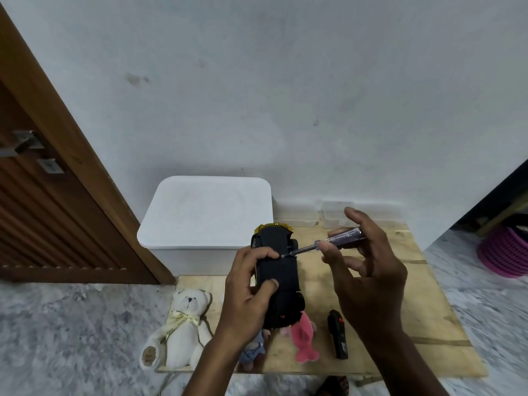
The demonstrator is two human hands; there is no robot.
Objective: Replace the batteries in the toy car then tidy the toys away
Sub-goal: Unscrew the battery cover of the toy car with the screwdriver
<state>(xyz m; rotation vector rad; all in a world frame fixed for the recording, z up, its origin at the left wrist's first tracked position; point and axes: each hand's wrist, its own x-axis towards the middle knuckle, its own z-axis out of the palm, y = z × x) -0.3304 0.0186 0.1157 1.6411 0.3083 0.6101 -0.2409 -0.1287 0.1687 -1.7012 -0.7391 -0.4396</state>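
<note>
The white lidded storage box (205, 212) stands shut against the wall, behind the plywood board (414, 295) laid on the floor. A white teddy bear (183, 324) lies at the board's near left corner.

The toy car (281, 270) is held above the board, underside up, gold nose pointing to the wall. The left hand (248, 295) grips it round the body, with two fingertips pressed on the black underside. The right hand (368, 270) pinches the handle of the clear-handled screwdriver (328, 242) between thumb and fingers, the remaining fingers spread. A black remote control (338, 334) and a pink soft toy (304, 338) lie on the board below.

The step in hand appears to be driving the battery-cover screw.

- The shaft lies at a shallow slant. Bring it nearer square to the underside, or the tip is likely to slip out.
- Press along the shaft while turning.
- Keep the left fingertip beside the tip clear of its path.
- Steady the car against the board if it twists.
- A loosened screw is small; lay it somewhere it cannot roll away.
</note>
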